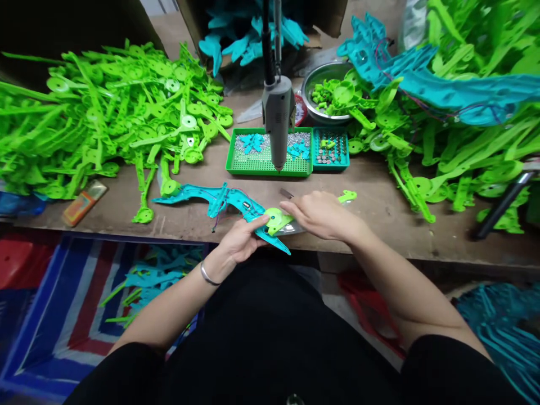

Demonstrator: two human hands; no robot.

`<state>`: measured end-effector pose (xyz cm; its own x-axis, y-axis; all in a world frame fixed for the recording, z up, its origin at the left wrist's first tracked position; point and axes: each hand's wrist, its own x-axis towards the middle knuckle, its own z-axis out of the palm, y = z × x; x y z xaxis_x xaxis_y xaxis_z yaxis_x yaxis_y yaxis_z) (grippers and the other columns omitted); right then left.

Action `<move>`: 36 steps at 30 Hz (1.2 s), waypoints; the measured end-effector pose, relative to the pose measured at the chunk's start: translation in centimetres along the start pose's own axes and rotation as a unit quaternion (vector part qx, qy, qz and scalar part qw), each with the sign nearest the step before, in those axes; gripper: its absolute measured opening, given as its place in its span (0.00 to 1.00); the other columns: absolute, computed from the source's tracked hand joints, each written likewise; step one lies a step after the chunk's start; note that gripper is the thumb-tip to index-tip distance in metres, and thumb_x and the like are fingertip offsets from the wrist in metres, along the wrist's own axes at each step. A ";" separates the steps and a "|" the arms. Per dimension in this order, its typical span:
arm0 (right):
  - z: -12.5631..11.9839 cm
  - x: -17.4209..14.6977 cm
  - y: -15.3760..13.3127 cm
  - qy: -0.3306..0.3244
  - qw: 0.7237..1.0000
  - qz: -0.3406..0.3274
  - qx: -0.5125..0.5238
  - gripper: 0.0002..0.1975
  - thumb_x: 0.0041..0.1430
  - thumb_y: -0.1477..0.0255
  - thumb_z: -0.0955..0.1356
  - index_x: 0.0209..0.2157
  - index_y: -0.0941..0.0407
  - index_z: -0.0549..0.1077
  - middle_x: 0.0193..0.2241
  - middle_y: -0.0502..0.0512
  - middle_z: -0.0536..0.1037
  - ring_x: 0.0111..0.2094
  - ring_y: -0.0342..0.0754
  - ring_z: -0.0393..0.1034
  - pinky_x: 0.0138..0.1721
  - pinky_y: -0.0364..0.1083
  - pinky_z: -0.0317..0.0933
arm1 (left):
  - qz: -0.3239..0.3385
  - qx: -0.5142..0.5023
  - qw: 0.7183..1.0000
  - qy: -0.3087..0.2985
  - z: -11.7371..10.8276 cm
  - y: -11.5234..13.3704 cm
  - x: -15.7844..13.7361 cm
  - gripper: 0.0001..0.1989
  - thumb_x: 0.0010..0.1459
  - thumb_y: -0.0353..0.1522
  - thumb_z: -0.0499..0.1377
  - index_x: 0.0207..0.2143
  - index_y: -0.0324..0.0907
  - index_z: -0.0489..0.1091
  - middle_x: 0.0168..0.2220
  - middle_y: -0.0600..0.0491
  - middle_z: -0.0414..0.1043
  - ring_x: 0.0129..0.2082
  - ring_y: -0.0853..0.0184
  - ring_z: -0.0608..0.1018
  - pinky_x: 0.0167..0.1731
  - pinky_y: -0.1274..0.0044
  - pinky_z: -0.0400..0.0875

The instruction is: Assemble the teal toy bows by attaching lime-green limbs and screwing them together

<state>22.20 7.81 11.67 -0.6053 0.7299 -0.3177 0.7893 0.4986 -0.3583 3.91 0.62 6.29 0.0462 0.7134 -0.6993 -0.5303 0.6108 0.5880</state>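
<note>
My left hand (241,242) is closed around the right end of a long blue plastic shell half (198,194), thumb on top. Thin dark wires run along the shell, whose left end lies on the table. At the held end sits a light-green plastic part with a round hub (274,218). My right hand (323,215) is closed over the arm of that green part, its fingers hiding most of it; a green tip (347,196) shows beyond the hand. Above them hangs a grey electric screwdriver (278,121), touched by neither hand.
A green tray (270,171) holds screws and small blue pieces, beside a smaller teal tray (331,163). Behind stands a metal bowl (310,104) of green pieces. Green parts pile up left (126,107) and right (476,146). An orange-labelled box (84,202) lies near the front edge.
</note>
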 end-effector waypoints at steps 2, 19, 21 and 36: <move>1.7 0.7 -1.0 -0.007 0.999 0.043 -0.031 0.35 0.73 0.56 0.50 0.41 0.61 0.80 0.38 0.69 0.83 0.38 0.56 0.79 0.36 0.48 0.61 | 0.012 -0.011 1.000 -0.007 0.1 -1.3 0.4 0.14 0.43 0.30 0.75 0.32 0.38 0.75 0.30 0.53 0.79 0.29 0.68 0.80 0.31 0.76 0.79; 5.0 4.1 -0.9 0.074 0.994 0.080 -0.005 0.18 0.71 0.63 0.60 0.45 0.59 0.75 0.44 0.63 0.80 0.45 0.54 0.76 0.42 0.47 0.62 | 0.263 0.417 0.862 -0.120 -5.4 -1.8 -2.9 0.08 0.62 0.38 0.63 0.35 0.42 0.77 0.30 0.49 0.80 0.30 0.65 0.82 0.32 0.75 0.78; 4.6 4.3 -0.5 0.094 0.987 0.123 -0.036 0.14 0.68 0.69 0.62 0.47 0.61 0.74 0.46 0.65 0.78 0.48 0.56 0.74 0.44 0.48 0.62 | 0.456 0.491 0.733 -0.116 -5.3 -1.8 -1.9 0.08 0.63 0.34 0.62 0.44 0.43 0.78 0.40 0.45 0.81 0.41 0.60 0.83 0.44 0.70 0.79; 3.0 5.4 4.5 0.117 0.983 0.099 -0.104 0.16 0.70 0.74 0.57 0.41 0.60 0.76 0.40 0.64 0.81 0.40 0.52 0.76 0.37 0.47 0.63 | 0.610 0.648 0.445 -0.101 -4.1 -2.9 4.6 0.20 0.68 0.30 0.56 0.61 0.38 0.65 0.62 0.40 0.71 0.64 0.51 0.72 0.60 0.59 0.70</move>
<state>22.17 12.59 5.72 -0.4157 0.8980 -0.1439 0.9083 0.4020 -0.1153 2.14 0.77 -0.32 0.5381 0.7222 0.4345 0.6622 -0.6812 0.3121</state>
